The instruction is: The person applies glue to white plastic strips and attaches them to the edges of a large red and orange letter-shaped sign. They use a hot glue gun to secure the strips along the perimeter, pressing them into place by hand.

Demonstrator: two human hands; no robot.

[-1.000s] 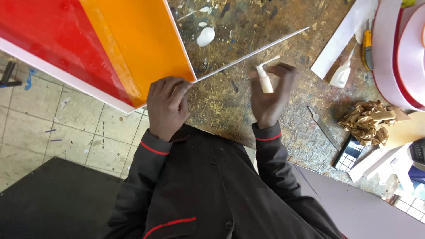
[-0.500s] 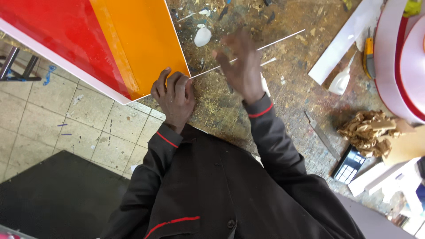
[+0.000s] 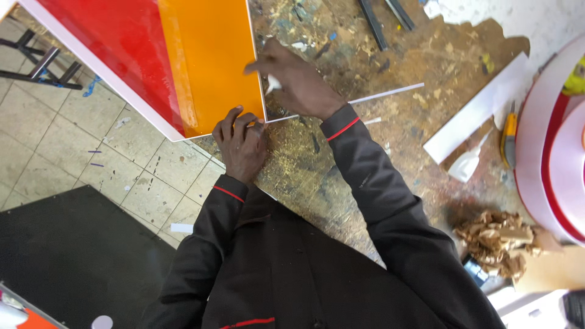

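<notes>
- Panel, red + orange w/ white border, lies flat on the scarred surface; its lower-left part hangs out past the surface edge, over the tiled floor
- Panel's right edge runs approx top to bottom in view, ending at a corner just by both hands
- Thin white strip is long + narrow; long axis runs from that panel corner out to the right, rising slightly; near end sits by the corner, far end points toward the white board
- Left hand presses down at the panel's bottom corner, fingers bent + close together on the orange area and its border; not wrapped round anything that I can see
- Right hand reaches across onto the panel's right edge, fingers closed round a small white object; too hidden to say what it is
- Strip passes under the right wrist, so its middle is hidden
- Room: bare rough surface betw. strip and body; more open patch above the strip
- Right side crowded: white board, yellow knife just beside it, small white bottle below, big round white + red thing at far right
- Pile of brown paper scraps low right, well apart from the hands
- Surface edge runs diagonally, close to the left hand
</notes>
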